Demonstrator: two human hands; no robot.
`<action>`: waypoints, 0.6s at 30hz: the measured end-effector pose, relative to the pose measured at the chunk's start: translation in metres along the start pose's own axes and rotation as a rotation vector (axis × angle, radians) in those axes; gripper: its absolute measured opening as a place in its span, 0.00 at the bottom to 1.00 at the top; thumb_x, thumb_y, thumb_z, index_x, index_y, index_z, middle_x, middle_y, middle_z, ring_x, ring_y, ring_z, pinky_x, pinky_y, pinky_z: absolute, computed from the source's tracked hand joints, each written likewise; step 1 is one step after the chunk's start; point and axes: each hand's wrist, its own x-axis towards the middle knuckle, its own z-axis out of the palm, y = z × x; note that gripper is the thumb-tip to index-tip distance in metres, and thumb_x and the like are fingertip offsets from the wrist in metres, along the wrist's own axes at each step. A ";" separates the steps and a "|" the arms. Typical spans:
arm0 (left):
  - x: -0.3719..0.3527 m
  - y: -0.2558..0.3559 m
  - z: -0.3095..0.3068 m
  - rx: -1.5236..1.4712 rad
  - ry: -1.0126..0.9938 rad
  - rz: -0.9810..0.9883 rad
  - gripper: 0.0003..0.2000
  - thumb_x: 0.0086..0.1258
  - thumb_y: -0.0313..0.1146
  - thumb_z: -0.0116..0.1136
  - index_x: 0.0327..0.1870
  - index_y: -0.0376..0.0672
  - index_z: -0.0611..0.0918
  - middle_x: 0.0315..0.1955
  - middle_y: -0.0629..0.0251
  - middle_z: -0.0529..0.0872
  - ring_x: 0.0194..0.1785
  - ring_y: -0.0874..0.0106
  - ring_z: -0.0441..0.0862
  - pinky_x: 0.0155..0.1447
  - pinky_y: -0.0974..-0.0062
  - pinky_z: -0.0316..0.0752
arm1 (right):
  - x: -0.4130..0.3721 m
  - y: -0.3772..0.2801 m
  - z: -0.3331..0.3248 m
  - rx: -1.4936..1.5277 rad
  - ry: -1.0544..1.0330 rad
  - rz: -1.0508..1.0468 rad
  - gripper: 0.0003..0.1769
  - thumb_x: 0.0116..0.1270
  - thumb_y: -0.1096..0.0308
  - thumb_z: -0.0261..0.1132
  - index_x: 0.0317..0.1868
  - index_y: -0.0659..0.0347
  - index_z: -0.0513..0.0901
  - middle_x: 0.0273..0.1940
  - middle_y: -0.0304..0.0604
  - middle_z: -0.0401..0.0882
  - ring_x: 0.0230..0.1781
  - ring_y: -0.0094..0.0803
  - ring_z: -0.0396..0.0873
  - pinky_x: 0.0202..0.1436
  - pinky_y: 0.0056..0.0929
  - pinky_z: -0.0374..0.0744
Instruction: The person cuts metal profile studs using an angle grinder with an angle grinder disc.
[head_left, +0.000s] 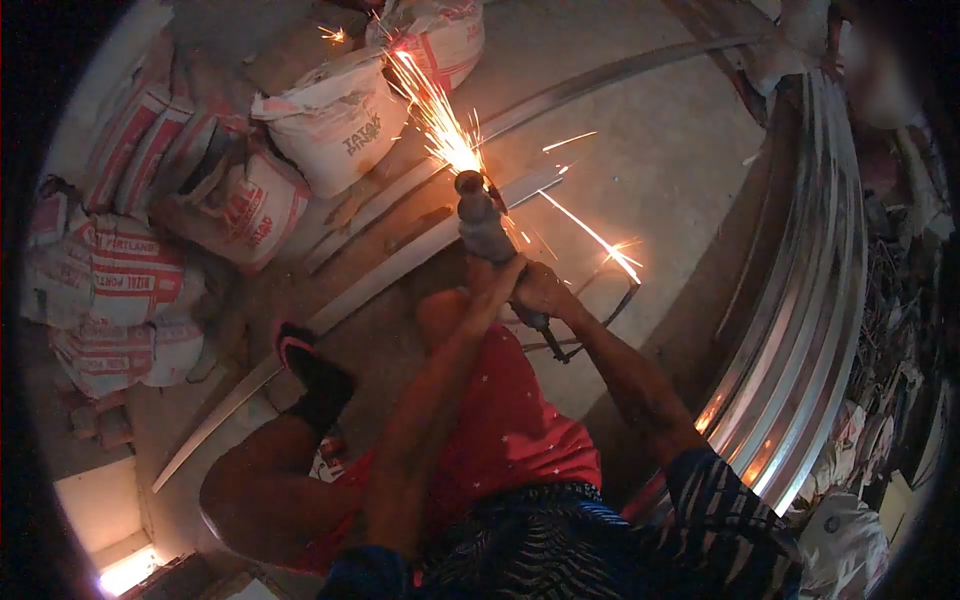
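An angle grinder is in both my hands, its head at a long metal bar lying across the floor. My left hand is closed around the front of the tool's body. Behind it, my right hand grips the rear part, where the cord leaves. Bright sparks shoot forward from the grinder head, and a few fly to the right. Glare and the tool hide the disc and the exact contact point. My bent left leg, with a dark sock and a slipper, is beside the bar.
Cement bags are piled at the left. A white sack stands near the spark stream. Several long metal profiles lie along the right, beside a heap of scrap. Another metal bar crosses the floor farther off.
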 end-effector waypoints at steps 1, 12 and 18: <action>0.000 0.003 -0.001 0.038 -0.033 -0.040 0.26 0.51 0.43 0.71 0.49 0.36 0.81 0.43 0.52 0.86 0.48 0.58 0.86 0.52 0.61 0.81 | -0.006 -0.015 -0.007 0.008 -0.049 0.076 0.22 0.59 0.58 0.65 0.48 0.65 0.82 0.45 0.58 0.85 0.47 0.49 0.84 0.52 0.42 0.80; 0.001 0.009 -0.004 0.094 -0.053 -0.117 0.24 0.51 0.44 0.72 0.44 0.35 0.83 0.38 0.54 0.87 0.42 0.64 0.87 0.46 0.65 0.81 | 0.006 0.006 0.003 -0.228 0.003 -0.055 0.21 0.58 0.55 0.67 0.42 0.66 0.84 0.38 0.55 0.86 0.41 0.47 0.85 0.49 0.41 0.81; -0.003 0.002 0.003 0.035 0.033 -0.019 0.23 0.52 0.44 0.71 0.42 0.35 0.83 0.38 0.53 0.87 0.42 0.64 0.87 0.46 0.64 0.81 | 0.009 0.013 0.013 0.038 0.117 -0.093 0.15 0.57 0.63 0.69 0.40 0.66 0.85 0.34 0.50 0.87 0.35 0.37 0.85 0.41 0.37 0.81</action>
